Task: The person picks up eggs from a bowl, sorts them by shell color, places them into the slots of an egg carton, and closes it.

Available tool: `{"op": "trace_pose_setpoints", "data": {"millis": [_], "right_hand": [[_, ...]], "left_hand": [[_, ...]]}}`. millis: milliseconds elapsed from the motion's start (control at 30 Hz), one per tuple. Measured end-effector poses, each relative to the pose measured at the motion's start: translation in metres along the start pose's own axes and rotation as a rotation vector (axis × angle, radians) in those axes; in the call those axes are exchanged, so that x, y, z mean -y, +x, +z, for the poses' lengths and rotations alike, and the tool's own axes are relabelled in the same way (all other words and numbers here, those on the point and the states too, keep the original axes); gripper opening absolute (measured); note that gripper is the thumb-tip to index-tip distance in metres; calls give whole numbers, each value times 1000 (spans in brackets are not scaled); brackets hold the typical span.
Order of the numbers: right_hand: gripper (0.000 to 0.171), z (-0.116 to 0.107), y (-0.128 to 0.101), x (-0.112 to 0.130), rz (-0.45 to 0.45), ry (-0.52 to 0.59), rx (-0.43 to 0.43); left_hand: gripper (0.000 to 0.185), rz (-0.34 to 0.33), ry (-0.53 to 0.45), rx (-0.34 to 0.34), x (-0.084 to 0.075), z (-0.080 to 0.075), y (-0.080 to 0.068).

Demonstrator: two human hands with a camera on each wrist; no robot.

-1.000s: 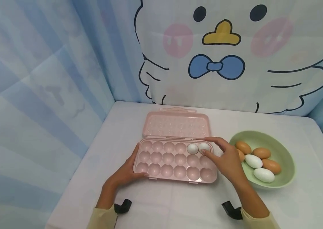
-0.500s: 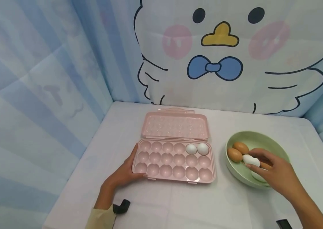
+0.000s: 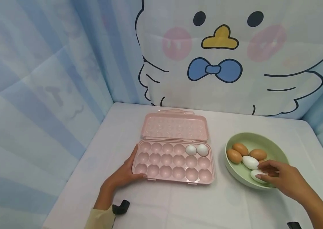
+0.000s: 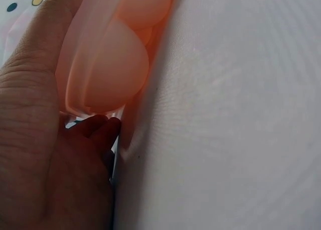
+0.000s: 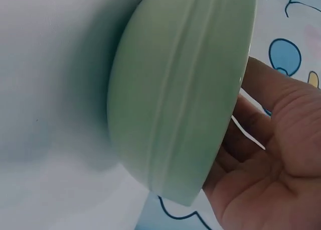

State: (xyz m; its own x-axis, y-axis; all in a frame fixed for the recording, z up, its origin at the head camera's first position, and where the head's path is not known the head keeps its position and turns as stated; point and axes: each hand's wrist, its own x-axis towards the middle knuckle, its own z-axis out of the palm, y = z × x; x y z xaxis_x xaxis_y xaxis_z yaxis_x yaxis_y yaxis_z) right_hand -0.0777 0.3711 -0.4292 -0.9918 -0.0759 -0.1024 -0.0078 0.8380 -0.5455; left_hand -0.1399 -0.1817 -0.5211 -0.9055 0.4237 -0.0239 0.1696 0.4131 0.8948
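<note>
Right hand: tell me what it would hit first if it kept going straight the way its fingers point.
The right hand points left over the green bowl, fingertips on the nearer white egg. Going straight on, it would probably push that egg first, then meet the bowl's left rim; depth is hard to judge.

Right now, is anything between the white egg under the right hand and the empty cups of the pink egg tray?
Nothing visible. The right hand touches the white egg in the green bowl; only the bowl's rim and bare tablecloth separate it from the open pink egg tray.
</note>
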Motion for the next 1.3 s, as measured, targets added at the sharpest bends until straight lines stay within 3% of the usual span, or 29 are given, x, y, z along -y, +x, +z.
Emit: {"op": "trace_pose_setpoints", "data": {"millis": [100, 300, 533, 800, 967, 1100, 1300], "right_hand": [[41, 2, 4, -1, -23, -43, 51], [33, 6, 14, -1, -49, -136, 61], [38, 16, 16, -4, -53, -105, 99], [43, 21, 19, 1, -150, -140, 57], [45, 29, 20, 9, -254, -137, -14], [45, 34, 21, 16, -300, -75, -95], [52, 38, 21, 30, -247, 102, -196]], "left_hand": [[132, 6, -4, 5, 0, 0, 0], [131, 29, -27, 2, 0, 0, 1], [132, -5, -4, -2, 2, 1, 1], [133, -16, 12, 1, 1, 0, 1], [133, -27, 30, -10, 0, -1, 0], [132, -15, 20, -9, 2, -1, 0], [132, -21, 29, -2, 2, 0, 1]]}}
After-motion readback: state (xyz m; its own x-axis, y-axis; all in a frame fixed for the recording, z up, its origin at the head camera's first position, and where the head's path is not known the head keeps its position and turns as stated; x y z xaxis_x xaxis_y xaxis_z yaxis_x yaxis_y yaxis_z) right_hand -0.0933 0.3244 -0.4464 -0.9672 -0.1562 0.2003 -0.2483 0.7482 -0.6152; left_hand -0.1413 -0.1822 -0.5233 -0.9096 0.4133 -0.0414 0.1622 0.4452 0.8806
